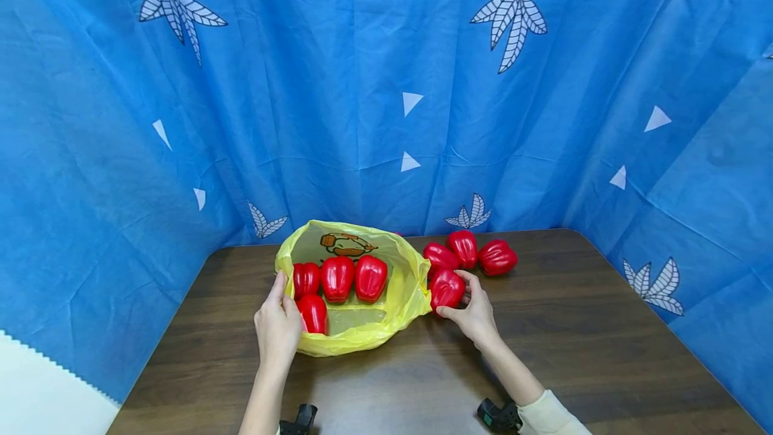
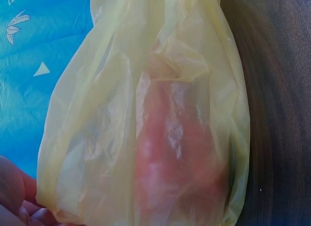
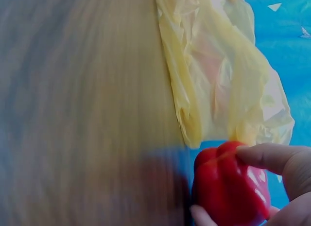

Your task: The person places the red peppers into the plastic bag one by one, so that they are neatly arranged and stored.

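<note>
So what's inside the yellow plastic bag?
Four red bell peppers show inside the yellow plastic bag: three side by side, one nearer, at left. Its near wall and the left edge that the left hand holds hide whatever lies behind them.

Peppers [image 1: 337, 278] lie in the bag [image 1: 362, 341], others [image 1: 498, 258] right of it on the table [image 1: 592, 314].

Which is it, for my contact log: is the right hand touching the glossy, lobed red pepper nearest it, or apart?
Touching: the right wrist view shows the right hand pinching the red pepper, with no gap.
</note>
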Demonstrator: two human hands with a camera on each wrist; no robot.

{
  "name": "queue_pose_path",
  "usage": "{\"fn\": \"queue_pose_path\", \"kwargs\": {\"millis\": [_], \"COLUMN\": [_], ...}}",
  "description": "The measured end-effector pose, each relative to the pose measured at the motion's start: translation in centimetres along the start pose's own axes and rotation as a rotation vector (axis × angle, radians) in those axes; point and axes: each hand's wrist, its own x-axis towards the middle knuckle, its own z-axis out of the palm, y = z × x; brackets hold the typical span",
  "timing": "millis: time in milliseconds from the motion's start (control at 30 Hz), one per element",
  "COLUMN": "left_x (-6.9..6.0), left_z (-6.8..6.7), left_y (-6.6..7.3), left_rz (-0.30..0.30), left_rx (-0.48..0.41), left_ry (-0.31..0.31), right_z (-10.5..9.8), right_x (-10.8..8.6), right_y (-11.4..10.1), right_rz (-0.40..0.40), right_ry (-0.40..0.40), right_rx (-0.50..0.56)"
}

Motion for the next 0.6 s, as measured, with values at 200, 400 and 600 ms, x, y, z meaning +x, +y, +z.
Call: {"fn": "queue_pose_path", "kwargs": {"millis": [200, 400, 600], "left_x": [0.0, 0.0, 0.0], "left_z": [0.0, -0.1, -0.1], "left_y": [0.0, 0.1, 0.1], "left_rz": [-0.022, -0.027, -0.019], "left_rx": [-0.004, -0.011, -0.011], "left_ry": [-0.006, -0.015, -0.010], "right_z": [-1.4, -2.6, -3.0], "right_x": [0.1, 0.1, -0.4], "right_y": [-1.2, -2.9, -5.7], "right_rz": [-0.003, -0.037, -0.113], "right_ry": [0.005, 0.035, 0.046], "right_rx": [0.011, 0.006, 0.078]}}
